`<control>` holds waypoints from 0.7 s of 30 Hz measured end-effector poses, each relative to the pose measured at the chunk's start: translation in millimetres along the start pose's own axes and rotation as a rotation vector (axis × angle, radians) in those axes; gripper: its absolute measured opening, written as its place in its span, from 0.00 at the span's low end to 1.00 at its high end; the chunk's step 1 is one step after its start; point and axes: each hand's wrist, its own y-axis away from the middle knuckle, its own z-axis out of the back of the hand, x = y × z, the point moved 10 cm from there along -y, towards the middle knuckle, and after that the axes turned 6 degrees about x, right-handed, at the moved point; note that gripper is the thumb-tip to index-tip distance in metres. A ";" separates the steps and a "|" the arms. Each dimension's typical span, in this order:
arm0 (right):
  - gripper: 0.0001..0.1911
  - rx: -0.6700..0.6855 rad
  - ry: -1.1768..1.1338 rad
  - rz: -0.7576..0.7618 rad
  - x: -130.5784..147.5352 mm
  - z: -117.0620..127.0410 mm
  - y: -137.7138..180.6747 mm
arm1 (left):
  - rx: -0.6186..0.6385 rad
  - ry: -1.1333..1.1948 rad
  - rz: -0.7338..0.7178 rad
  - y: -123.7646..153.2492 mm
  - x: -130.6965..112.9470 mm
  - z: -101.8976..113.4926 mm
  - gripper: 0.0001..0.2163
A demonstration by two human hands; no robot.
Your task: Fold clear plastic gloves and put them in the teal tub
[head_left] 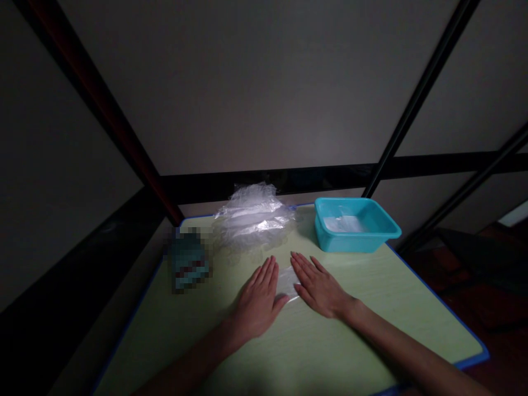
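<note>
My left hand (pixel 258 300) lies flat on the pale green table (pixel 371 308), fingers stretched out and together. My right hand (pixel 319 286) lies flat beside it, fingers also extended. Both palms press on a small clear plastic sheet (pixel 286 281) that shows in the gap between them. Behind the hands sits a heap of crumpled clear plastic bags (pixel 252 215). A turquoise plastic tub (pixel 355 224) stands at the back right of the table with a bit of clear plastic inside.
A blurred teal box-like item (pixel 190 261) sits at the table's left edge. The table has a blue rim. Dark metal frame bars (pixel 412 104) cross behind it before a plain wall. The room is dim.
</note>
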 end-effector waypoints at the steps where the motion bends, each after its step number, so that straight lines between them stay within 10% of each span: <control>1: 0.28 0.008 -0.007 -0.005 -0.6 -1.3 -0.2 | 0.004 -0.006 0.006 1.8 3.5 -0.2 0.29; 12: 0.24 -0.012 -0.392 -0.007 -20.9 33.9 -5.1 | 0.142 0.025 -0.033 20.9 6.1 5.5 0.36; 21: 0.19 0.119 -0.599 -0.026 -10.9 36.4 34.3 | -0.046 -0.050 0.022 -2.6 43.2 32.6 0.28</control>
